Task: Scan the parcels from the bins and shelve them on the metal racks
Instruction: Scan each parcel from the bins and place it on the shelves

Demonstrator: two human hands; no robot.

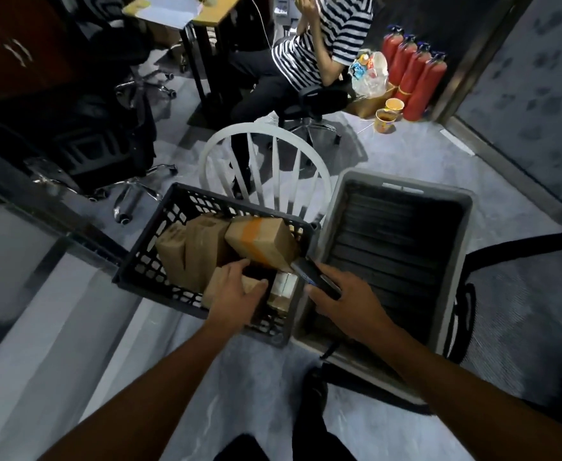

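Parcels (203,247) stand packed in the black crate (146,257), so the left hand (236,289) reaches down and grips a low brown parcel (213,287), probably to lift it free. The right hand (344,299) holds the scanner (313,274) just beside it, aimed into the crate, likely ready to scan.

Black crate (133,274) was crammed: upright parcels (203,247) filled its left and far side, leaving only a narrow gap at its near right corner. Left hand (236,291) gripped the near parcel (212,289) beside that gap. Right hand (349,304) with the scanner (313,274) hung over the crate-bin seam. Grey bin (331,214) at right was wide open from above. White chair back (263,126) blocked the crate's far rim. Mesh chair (512,294) crowded the bin's right wall.
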